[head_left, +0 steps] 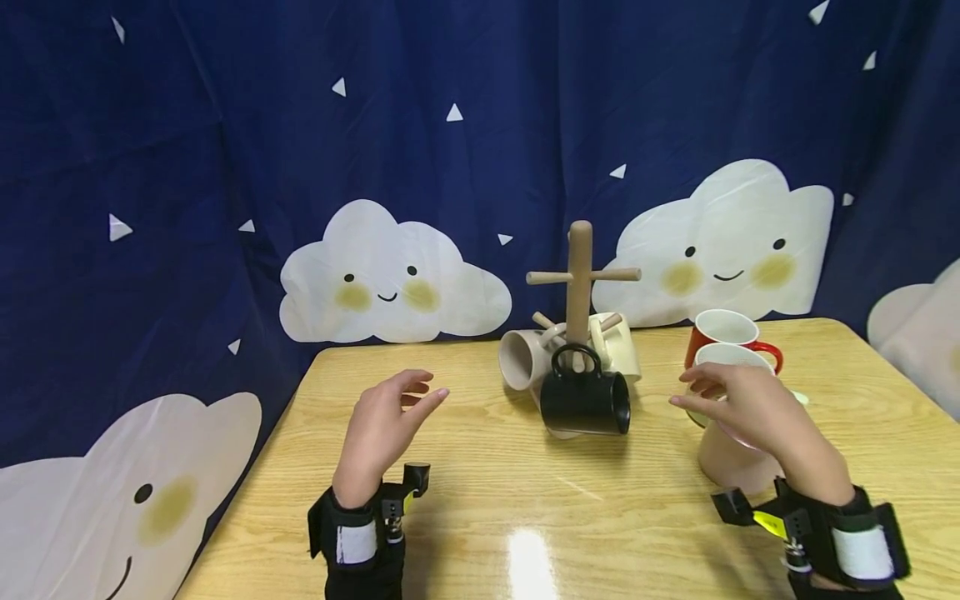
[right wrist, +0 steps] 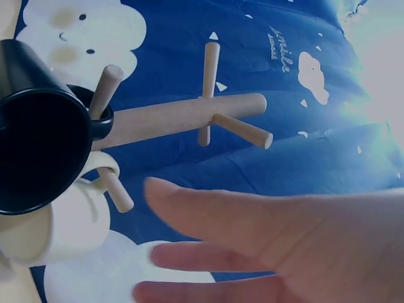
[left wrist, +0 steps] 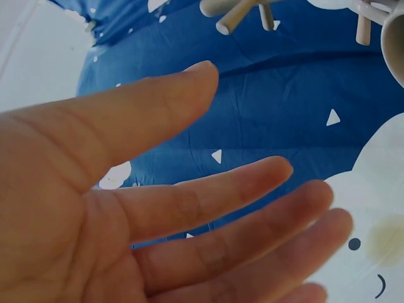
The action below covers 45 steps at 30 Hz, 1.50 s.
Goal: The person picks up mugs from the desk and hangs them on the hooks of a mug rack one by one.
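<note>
A wooden mug tree (head_left: 581, 292) stands toward the back of the table. On its lower pegs hang a black mug (head_left: 585, 402) in front, an off-white mug (head_left: 519, 360) on the left and a cream mug (head_left: 619, 350) on the right. My left hand (head_left: 384, 429), empty with fingers spread apart, is raised over the table to the left of the tree. Above the mugs at the right hovers my right hand (head_left: 768, 412), its fingers loosely extended and holding nothing. It partly hides a pale pink mug (head_left: 738, 462) and a white-rimmed mug (head_left: 731, 354).
A red mug (head_left: 697, 343) with a white inside sits at the back right, its handle pointing right. The upper pegs (right wrist: 243, 130) of the tree carry no mugs. Behind the wooden table (head_left: 480, 492) hangs a dark blue curtain (head_left: 420, 150) with cloud prints.
</note>
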Each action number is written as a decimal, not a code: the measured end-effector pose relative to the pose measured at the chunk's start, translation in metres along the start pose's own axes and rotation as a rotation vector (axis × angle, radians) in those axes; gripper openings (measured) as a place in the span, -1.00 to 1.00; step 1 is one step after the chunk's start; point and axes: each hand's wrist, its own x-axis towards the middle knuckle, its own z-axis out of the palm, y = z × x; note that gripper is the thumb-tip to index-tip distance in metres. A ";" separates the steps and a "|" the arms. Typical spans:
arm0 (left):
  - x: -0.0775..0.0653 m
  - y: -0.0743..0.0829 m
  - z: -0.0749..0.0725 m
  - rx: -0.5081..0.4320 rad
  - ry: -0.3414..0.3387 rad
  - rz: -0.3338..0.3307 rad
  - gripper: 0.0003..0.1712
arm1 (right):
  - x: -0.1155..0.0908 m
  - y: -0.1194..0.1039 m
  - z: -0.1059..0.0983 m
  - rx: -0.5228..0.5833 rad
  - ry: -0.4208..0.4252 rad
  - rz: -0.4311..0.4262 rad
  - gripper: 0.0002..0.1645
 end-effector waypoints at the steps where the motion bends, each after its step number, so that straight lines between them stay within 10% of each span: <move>1: 0.000 0.000 0.000 0.013 -0.005 -0.001 -0.56 | 0.000 0.000 0.000 -0.010 -0.025 -0.018 -0.63; 10: 0.001 0.003 0.006 0.126 -0.074 0.030 -0.53 | -0.004 -0.008 0.004 -0.063 -0.177 -0.032 -0.52; 22: 0.001 0.005 0.005 0.146 -0.078 0.041 -0.55 | -0.011 0.001 -0.012 -0.043 -0.144 0.023 -0.50; 29: 0.000 0.002 0.005 0.136 -0.083 0.022 -0.53 | -0.034 0.028 -0.040 -0.110 0.035 0.038 -0.44; 35: -0.002 0.001 0.006 0.137 -0.089 0.025 -0.53 | -0.051 0.051 -0.047 -0.195 -0.047 0.119 -0.30; 41: -0.004 0.001 0.003 0.138 -0.095 0.025 -0.53 | -0.077 0.092 -0.028 -0.180 -0.169 0.158 -0.24; 45: -0.002 0.002 0.003 0.144 -0.091 0.043 -0.54 | -0.097 0.119 -0.002 -0.025 -0.048 0.114 -0.44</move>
